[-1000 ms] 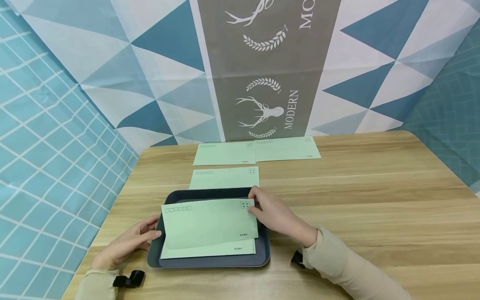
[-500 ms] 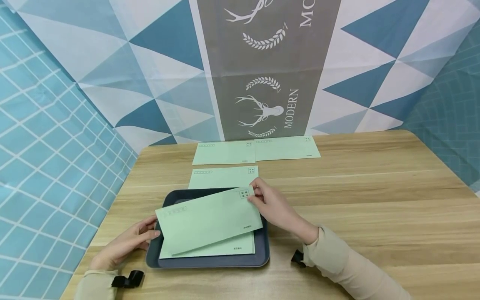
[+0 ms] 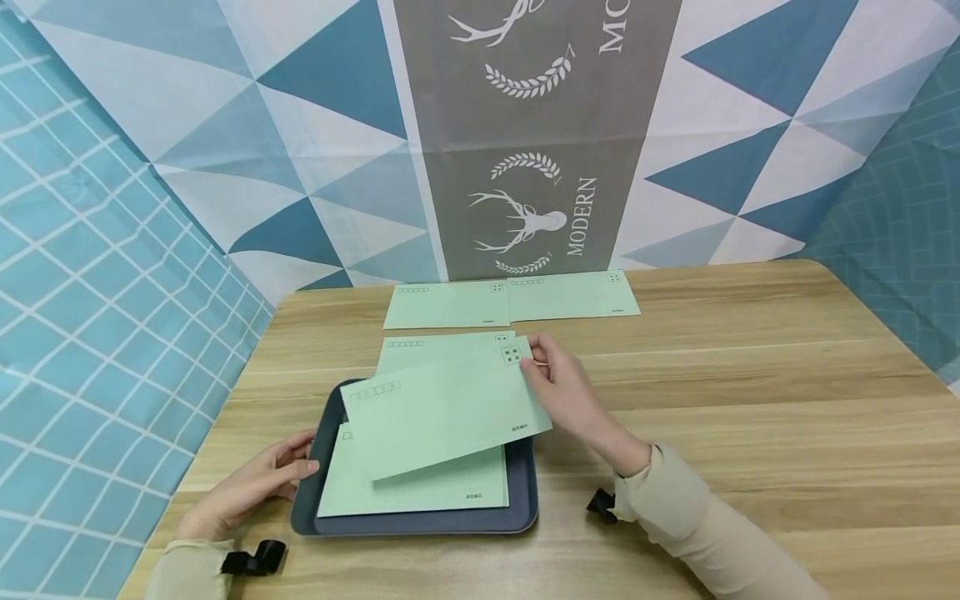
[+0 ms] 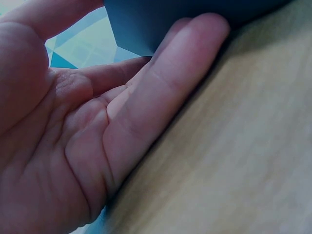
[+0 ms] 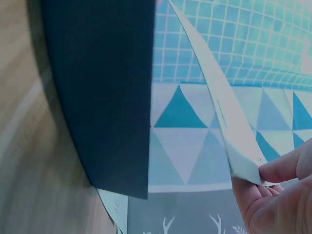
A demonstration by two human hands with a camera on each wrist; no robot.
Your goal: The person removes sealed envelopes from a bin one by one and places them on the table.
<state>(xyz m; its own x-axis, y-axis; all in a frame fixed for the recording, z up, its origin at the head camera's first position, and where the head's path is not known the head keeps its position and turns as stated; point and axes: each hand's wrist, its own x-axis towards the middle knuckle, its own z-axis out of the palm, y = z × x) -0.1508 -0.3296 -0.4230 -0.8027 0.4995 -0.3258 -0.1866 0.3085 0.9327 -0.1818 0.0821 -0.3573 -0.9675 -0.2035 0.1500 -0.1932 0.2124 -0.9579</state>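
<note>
A dark grey tray (image 3: 420,523) holds a stack of pale green envelopes (image 3: 352,492). At the tray's left side is my left hand (image 3: 251,487), thumb at the rim and fingers against the outer wall; the left wrist view shows the fingers (image 4: 161,73) touching that wall. My right hand (image 3: 566,392) pinches another pale green envelope (image 3: 450,408) at its upper right corner, thumb in front. This envelope is tilted and lifted over the tray, covering part of the stack. In the right wrist view the held envelope (image 5: 226,107) appears almost edge-on, bent near the thumb.
Behind the tray lies one envelope (image 3: 405,354), partly covered by the lifted one. Two more, a left envelope (image 3: 446,306) and a right envelope (image 3: 573,297), lie side by side at the back edge of the wooden table (image 3: 750,400). A patterned cloth (image 3: 540,125) hangs behind.
My right hand has raised the envelope off the stack and moved it up and to the right, tilting it. More of the stack shows. My left hand has stayed at the tray.
</note>
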